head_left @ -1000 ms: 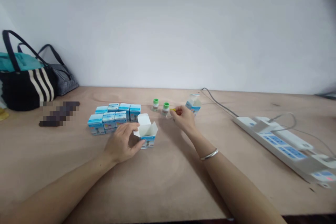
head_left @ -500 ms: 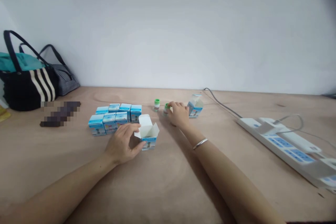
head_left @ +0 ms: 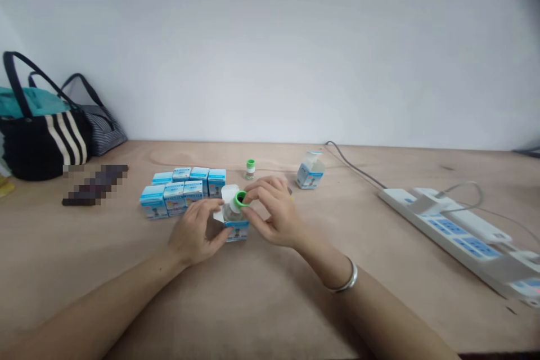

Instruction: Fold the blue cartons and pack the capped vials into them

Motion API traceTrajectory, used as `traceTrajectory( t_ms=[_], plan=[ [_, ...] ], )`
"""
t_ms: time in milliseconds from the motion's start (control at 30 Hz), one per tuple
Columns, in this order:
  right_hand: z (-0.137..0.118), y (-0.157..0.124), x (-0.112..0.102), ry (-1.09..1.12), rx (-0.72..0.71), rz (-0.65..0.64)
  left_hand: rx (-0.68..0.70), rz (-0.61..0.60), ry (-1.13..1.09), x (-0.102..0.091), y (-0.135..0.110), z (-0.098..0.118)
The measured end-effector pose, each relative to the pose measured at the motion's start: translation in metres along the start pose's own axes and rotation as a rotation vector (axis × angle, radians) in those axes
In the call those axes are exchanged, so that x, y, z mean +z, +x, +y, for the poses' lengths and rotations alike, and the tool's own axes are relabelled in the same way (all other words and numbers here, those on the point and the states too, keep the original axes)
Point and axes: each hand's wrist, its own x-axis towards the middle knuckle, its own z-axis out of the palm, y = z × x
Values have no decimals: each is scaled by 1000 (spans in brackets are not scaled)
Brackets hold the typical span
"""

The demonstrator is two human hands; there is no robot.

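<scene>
The open box (head_left: 237, 230), small and blue and white, stands on the counter (head_left: 270, 298) with its top flaps raised, and everything else is placed from it. The left hand (head_left: 192, 236) comes in from the box's left side, its fingers (head_left: 211, 206) curled around the box wall and closed on it, thumb low at the front. The right hand (head_left: 276, 216) sits just right of the box, its fingers (head_left: 262, 188) pinched shut around a green-capped bottle (head_left: 236, 205), which is tilted with its cap toward the right and hangs directly over the box mouth, between the flaps; whether its base touches the inside cannot be told. A silver bangle (head_left: 346, 281) circles the right wrist, nearer the camera than the box. Just behind and left of the box stands a cluster of closed boxes (head_left: 181, 188) in two rows. Behind the box a second bottle (head_left: 250, 167) stands upright. Behind and to the right lies another carton (head_left: 310, 171). Far right of the box lies a power strip (head_left: 455, 225); far left, two bags (head_left: 46, 124) stand against the wall.
</scene>
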Motion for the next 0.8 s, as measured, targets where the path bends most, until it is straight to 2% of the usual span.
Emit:
traceTrajectory(
  t_ms=[233,367,433,500,567,667,800],
  plan=[
    [7,-6,16,26,47,-130,28,-1,-13,1,0,-1],
    [18,-8,13,53,15,-178,67,-48,18,0,1,-2],
    [35,-10,3,17,88,-102,73,-60,35,-1,2,-1],
    [56,-12,-8,-131,252,-44,74,-68,46,-1,2,-1],
    [76,-17,-15,-311,399,-151,70,-77,52,-2,2,0],
    [93,-25,-14,-445,459,-322,66,-77,58,-2,2,0],
    [94,-29,2,-467,446,-337,72,-64,57,-2,2,0]
  ],
)
